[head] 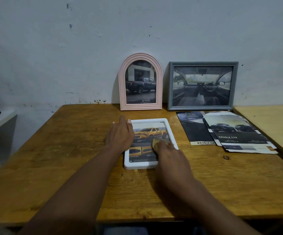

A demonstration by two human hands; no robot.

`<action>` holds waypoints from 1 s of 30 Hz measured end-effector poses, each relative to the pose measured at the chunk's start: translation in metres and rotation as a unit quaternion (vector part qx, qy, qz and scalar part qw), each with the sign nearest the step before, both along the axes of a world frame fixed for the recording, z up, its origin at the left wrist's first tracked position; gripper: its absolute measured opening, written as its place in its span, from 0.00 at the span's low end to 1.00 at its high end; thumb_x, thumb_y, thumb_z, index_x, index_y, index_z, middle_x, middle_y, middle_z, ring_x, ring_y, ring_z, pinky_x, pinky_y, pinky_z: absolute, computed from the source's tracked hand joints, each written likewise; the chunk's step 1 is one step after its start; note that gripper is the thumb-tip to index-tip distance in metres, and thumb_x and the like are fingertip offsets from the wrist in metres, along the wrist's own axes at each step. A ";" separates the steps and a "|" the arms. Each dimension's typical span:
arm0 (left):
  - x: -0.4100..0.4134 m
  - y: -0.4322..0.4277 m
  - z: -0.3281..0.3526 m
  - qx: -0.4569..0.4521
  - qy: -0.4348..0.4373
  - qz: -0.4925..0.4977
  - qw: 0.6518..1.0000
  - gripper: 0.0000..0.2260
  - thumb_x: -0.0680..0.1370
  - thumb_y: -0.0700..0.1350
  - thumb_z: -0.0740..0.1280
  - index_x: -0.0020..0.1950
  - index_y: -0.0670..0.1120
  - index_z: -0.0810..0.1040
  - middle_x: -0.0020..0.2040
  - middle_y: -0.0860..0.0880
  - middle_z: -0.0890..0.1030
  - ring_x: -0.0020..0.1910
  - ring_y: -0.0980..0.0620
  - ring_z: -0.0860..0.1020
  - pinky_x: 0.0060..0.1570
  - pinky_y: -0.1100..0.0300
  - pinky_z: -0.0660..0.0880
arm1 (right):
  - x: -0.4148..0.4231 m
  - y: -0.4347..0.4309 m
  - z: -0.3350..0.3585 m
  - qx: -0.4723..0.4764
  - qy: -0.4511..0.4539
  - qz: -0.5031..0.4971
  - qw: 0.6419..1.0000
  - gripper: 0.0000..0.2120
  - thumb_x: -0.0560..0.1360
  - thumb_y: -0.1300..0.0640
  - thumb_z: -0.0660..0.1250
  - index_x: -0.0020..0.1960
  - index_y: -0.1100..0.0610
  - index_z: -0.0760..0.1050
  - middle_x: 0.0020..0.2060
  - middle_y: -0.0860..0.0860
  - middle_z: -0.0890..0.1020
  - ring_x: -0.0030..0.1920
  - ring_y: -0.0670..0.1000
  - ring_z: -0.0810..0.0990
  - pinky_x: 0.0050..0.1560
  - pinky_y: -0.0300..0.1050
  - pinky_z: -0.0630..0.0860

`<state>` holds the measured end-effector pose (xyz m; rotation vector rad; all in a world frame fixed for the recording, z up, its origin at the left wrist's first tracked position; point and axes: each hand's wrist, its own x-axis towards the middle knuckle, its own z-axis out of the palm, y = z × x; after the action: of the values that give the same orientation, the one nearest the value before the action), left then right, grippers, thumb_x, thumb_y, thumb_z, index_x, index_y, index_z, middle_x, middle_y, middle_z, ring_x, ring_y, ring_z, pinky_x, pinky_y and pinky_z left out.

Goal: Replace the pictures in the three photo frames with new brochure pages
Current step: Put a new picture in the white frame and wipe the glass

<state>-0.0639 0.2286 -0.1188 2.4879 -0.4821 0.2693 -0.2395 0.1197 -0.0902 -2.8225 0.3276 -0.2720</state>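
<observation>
Our left grip (120,134) lies wide and flat, fingers straight and close together. It rests on the left edge of the white frame (147,165), with the fingertips reaching towards that frame's far left corner. Our right grip (169,155) sits just to the right of it, on the near right part of the same frame. Its fingers are bent down onto the glass over a small tan lump (155,142). We cannot tell what that lump is, nor whether the grip is pinching it or only pressing on it.

The white frame lies flat on the wooden bench (66,150), face up, under both grips. The page in it shows a yellow pickup truck with smaller pictures and text below.

Beyond the left grip's fingertips, a pink arched frame (122,85) stands upright at the back of the bench against the wall (86,39). It holds a picture of a dark pickup. Just to the right of it, beyond the right grip, a grey frame (203,63) stands the same way, with a car interior in it.

Well to the right of the right grip, loose brochure pages (239,133) lie overlapping and flat on the bench, in front of the grey frame. A paler table (264,119) adjoins the bench further right.
</observation>
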 end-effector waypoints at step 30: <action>-0.003 0.003 0.003 0.036 0.003 -0.028 0.999 0.19 0.87 0.55 0.49 0.73 0.47 0.65 0.55 0.42 0.80 0.56 0.43 0.77 0.47 0.52 0.69 | 0.007 -0.077 0.030 0.293 0.000 0.143 0.945 0.14 0.79 0.66 0.64 0.60 0.52 0.76 0.51 0.55 0.85 0.53 0.52 0.84 0.52 0.53 0.82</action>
<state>-0.0669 0.2319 -0.1153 2.5390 -0.5663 0.2255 -0.2328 0.0431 -0.0607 -2.2397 -0.0132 -0.0871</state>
